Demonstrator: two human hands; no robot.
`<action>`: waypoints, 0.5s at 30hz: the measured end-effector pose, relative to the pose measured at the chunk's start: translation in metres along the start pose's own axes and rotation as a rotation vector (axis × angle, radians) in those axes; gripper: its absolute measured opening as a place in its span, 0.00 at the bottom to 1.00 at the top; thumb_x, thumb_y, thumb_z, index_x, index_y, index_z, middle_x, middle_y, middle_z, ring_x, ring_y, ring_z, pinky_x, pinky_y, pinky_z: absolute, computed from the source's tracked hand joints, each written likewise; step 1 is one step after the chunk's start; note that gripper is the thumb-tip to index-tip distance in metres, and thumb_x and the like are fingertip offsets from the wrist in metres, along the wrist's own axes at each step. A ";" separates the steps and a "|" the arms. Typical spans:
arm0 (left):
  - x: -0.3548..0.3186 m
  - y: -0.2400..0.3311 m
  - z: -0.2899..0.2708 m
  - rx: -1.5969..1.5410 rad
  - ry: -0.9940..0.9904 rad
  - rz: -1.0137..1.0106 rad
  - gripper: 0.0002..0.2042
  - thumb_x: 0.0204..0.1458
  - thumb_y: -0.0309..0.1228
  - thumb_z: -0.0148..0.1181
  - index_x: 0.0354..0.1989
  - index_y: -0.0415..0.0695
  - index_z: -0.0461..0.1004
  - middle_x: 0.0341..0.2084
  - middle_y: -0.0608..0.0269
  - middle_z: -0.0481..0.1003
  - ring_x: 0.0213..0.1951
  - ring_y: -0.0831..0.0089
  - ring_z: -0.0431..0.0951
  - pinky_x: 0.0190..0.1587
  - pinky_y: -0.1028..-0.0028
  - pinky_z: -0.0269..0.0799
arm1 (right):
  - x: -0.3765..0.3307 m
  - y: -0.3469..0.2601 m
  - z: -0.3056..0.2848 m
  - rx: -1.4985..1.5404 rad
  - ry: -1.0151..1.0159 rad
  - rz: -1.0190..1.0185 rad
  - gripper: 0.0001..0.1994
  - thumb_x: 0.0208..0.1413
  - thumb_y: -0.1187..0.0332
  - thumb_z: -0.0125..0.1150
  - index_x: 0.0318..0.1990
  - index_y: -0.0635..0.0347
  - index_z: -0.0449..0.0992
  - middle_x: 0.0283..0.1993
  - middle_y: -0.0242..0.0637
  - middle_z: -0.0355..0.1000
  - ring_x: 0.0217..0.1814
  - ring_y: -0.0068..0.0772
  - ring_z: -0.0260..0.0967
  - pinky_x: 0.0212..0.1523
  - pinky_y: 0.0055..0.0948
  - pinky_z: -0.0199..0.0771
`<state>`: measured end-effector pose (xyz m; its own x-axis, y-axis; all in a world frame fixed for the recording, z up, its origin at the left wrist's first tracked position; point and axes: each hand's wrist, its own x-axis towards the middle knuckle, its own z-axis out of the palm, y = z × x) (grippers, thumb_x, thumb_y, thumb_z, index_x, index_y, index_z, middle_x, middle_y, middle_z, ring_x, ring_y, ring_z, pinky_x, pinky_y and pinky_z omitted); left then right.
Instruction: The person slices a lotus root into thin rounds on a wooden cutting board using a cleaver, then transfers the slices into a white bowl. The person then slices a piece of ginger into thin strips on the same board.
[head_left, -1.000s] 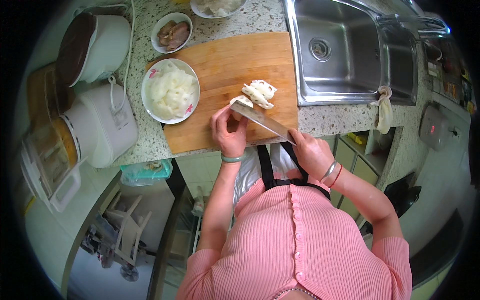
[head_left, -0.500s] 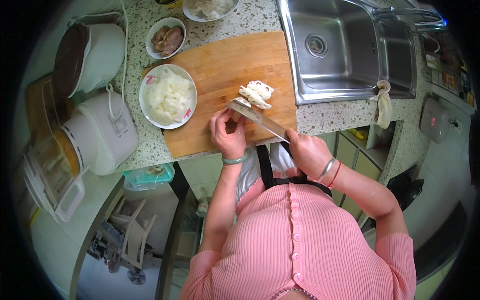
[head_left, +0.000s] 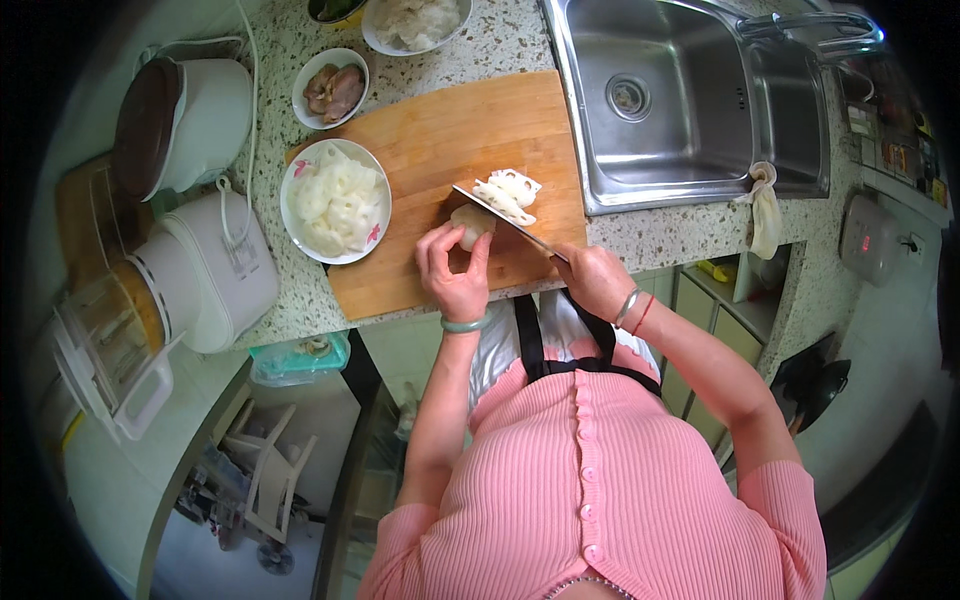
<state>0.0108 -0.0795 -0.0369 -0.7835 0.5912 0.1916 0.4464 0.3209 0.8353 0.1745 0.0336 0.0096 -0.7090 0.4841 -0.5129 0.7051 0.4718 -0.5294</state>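
Just left of the frame's centre, a pale white chunk of vegetable (head_left: 470, 224) is sitting on the wooden cutting board (head_left: 430, 150), and the left hand (head_left: 455, 272) is pinning it down, fingers curled over its near side in a snug grip. The knife (head_left: 505, 220) is lying right against the chunk's right face, blade slanting up and left. The right hand (head_left: 595, 280) is wrapping the handle, its grip fully closed around it, lower right of the board. Just beyond the blade, toward the upper right, a little heap of white slices (head_left: 508, 192) is resting on the board.

Left of the board, a white plate (head_left: 372, 235) is carrying more pale slices, touching the board's edge. Above that, in the upper left, a small white bowl (head_left: 302, 85) is holding brownish pieces. Another dish of white food (head_left: 415, 20) is peeking in at the top edge. The speckled stone tabletop (head_left: 640, 235) is carrying it all. To the upper right, a steel double sink (head_left: 690, 110) is set in, a cloth (head_left: 765, 215) draping over its front lip. Far left, two white cookers (head_left: 200, 270) are standing together.
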 end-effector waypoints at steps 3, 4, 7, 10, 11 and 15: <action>-0.003 0.000 -0.003 0.012 -0.010 -0.025 0.17 0.39 0.23 0.74 0.38 0.42 0.74 0.39 0.55 0.74 0.43 0.57 0.75 0.47 0.63 0.71 | -0.007 -0.005 -0.010 0.000 0.005 -0.013 0.10 0.56 0.70 0.55 0.45 0.61 0.72 0.27 0.52 0.74 0.30 0.57 0.74 0.32 0.50 0.74; -0.003 0.000 -0.004 0.022 -0.020 -0.046 0.17 0.39 0.23 0.74 0.38 0.42 0.74 0.39 0.55 0.74 0.43 0.57 0.75 0.47 0.63 0.71 | -0.012 -0.010 -0.014 -0.017 0.006 -0.013 0.10 0.56 0.70 0.55 0.45 0.61 0.72 0.27 0.52 0.74 0.30 0.56 0.74 0.32 0.50 0.74; -0.004 -0.001 0.002 0.029 0.017 -0.042 0.15 0.39 0.20 0.71 0.35 0.40 0.72 0.36 0.58 0.72 0.37 0.62 0.74 0.42 0.68 0.71 | -0.027 -0.020 -0.024 -0.107 -0.010 -0.046 0.09 0.52 0.73 0.56 0.41 0.63 0.68 0.24 0.51 0.74 0.28 0.54 0.76 0.29 0.47 0.76; -0.004 -0.005 0.002 0.037 0.030 -0.012 0.15 0.39 0.19 0.69 0.36 0.40 0.72 0.37 0.57 0.73 0.37 0.62 0.74 0.38 0.69 0.73 | -0.028 -0.030 -0.034 -0.123 -0.151 0.006 0.12 0.48 0.73 0.59 0.40 0.67 0.66 0.25 0.53 0.75 0.29 0.56 0.76 0.30 0.46 0.77; -0.004 -0.004 0.002 0.039 0.019 -0.019 0.15 0.39 0.19 0.69 0.36 0.40 0.72 0.37 0.57 0.73 0.37 0.62 0.74 0.39 0.69 0.73 | -0.027 -0.031 -0.034 -0.125 -0.158 0.018 0.12 0.48 0.73 0.59 0.40 0.67 0.66 0.25 0.54 0.75 0.29 0.56 0.76 0.30 0.46 0.77; -0.003 -0.003 0.000 0.034 -0.003 -0.012 0.15 0.40 0.21 0.71 0.36 0.40 0.73 0.37 0.57 0.74 0.39 0.60 0.75 0.42 0.67 0.72 | -0.017 -0.036 -0.029 -0.149 -0.190 0.039 0.12 0.48 0.74 0.59 0.39 0.66 0.67 0.26 0.55 0.75 0.30 0.57 0.76 0.31 0.48 0.76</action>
<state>0.0117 -0.0827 -0.0403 -0.7875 0.5894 0.1801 0.4516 0.3530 0.8194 0.1617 0.0301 0.0567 -0.6614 0.3629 -0.6564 0.7161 0.5657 -0.4088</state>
